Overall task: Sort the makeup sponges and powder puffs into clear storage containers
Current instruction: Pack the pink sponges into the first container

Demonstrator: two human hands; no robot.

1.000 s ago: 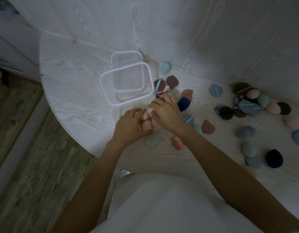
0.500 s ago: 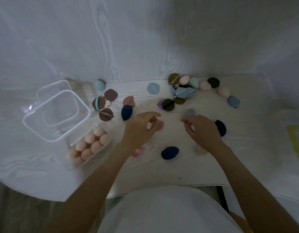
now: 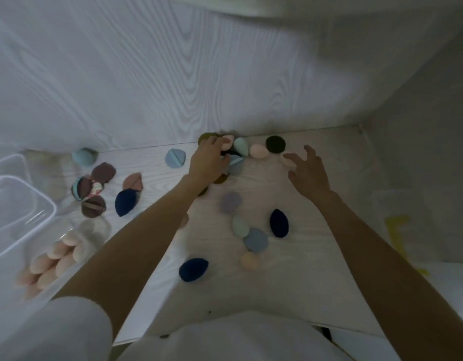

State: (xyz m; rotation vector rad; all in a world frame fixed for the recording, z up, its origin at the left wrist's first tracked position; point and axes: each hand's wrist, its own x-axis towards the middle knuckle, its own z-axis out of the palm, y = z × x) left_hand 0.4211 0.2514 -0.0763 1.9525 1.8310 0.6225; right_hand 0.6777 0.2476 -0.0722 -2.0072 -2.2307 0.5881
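Makeup sponges and powder puffs lie scattered over the white table (image 3: 290,282). My left hand (image 3: 207,160) reaches into the pile at the back wall, its fingertips on a pink sponge (image 3: 229,141), above a light blue puff (image 3: 235,162). My right hand (image 3: 307,173) hovers with spread fingers over another pink sponge (image 3: 287,160) and holds nothing. A third pink sponge (image 3: 259,151), a mint sponge (image 3: 241,146) and a black puff (image 3: 275,144) lie between the hands. At the left, a clear container (image 3: 92,227) holds several pink sponges (image 3: 50,261).
An empty clear container (image 3: 46,204) stands at the far left. Brown puffs (image 3: 93,188), navy puffs (image 3: 125,201) (image 3: 279,222) (image 3: 194,269), and mint, blue and peach pieces (image 3: 251,241) lie mid-table. The wood-grain wall (image 3: 173,87) rises right behind the pile.
Both hands have moved from the middle of the table to the pile at the back wall. The view has swung right, so the containers now sit at the far left.
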